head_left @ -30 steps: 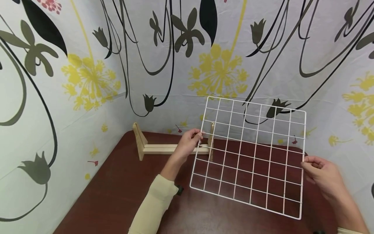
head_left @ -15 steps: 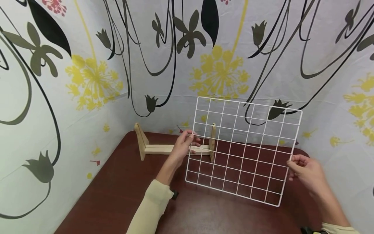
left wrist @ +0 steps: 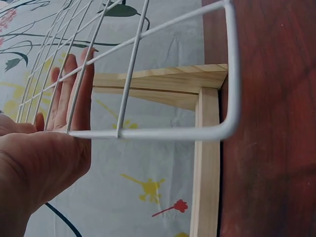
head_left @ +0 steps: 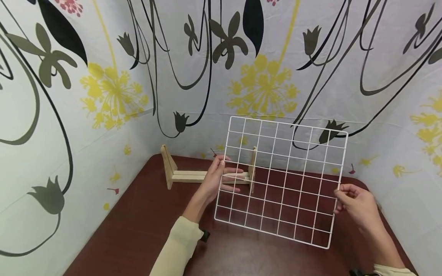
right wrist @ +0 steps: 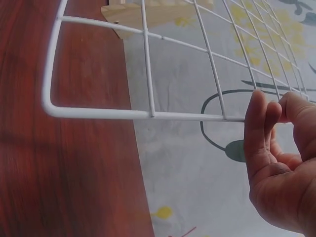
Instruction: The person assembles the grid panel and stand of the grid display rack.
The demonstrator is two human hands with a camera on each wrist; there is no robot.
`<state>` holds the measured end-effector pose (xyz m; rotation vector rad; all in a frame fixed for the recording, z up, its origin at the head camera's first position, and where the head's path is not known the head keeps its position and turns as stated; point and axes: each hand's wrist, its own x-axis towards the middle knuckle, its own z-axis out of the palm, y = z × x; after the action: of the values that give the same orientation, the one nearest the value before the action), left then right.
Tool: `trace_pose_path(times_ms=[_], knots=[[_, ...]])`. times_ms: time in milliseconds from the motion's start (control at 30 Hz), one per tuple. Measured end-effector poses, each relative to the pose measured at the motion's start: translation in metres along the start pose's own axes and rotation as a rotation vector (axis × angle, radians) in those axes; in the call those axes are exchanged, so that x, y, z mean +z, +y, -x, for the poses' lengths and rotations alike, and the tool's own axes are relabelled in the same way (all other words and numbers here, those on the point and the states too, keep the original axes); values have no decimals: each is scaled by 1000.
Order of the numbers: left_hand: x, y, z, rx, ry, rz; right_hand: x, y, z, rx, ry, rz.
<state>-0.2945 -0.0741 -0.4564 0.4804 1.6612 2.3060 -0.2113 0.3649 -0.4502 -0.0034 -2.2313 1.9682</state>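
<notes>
The white wire grid panel [head_left: 284, 187] is held up between both hands, tilted, over the dark red tabletop [head_left: 138, 226]. Its left edge bar is gripped between the thumb and forefinger of the left hand [head_left: 214, 178]; its right edge bar is pinched by the thumb and fingers of the right hand [head_left: 357, 205]. Since a second ago, the panel has been shifted toward the left hand's side, and the right hand has been brought inward with it. The left fingers, formerly bent at the bar, are now stretched out behind the mesh. The right edge, nearly vertical before, is now slanted, with its top leaning outward. The wooden stand [head_left: 190, 178], beyond the left grip, has been left in place.

Part of the stand's crossbar is hidden by the left hand, and its right upright is seen only through the wires. The tips of the right hand's lower fingers are hard to make out behind the bar. From the right wrist, the stand is cut off above the grip and the panel's upper part is cropped. Below the left grip, a dark object [head_left: 205, 235] at the sleeve [head_left: 181, 239] is mostly covered and cannot be identified.
</notes>
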Motion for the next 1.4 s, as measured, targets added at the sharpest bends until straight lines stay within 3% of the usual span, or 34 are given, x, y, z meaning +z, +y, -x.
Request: trace_pose_path(times_ms=[167,500,700,800,900,1067,1400], knots=[[1,-6,-2,40,91,-39,6,3,0,-5,24,-33],[7,-13,-3,219,280,-59,32,0,0,-64,172,-76],[6,-14,-4,247,345,-69,47,-8,4,-52,287,175],[6,-14,-4,260,353,-73,55,-11,7,-86,361,292],[6,-14,-4,271,348,-73,64,-11,10,-211,444,418],[8,-13,-5,270,319,-60,80,-9,13,-523,564,684],[17,-10,-5,262,308,-3,132,-34,19,-1010,541,741]])
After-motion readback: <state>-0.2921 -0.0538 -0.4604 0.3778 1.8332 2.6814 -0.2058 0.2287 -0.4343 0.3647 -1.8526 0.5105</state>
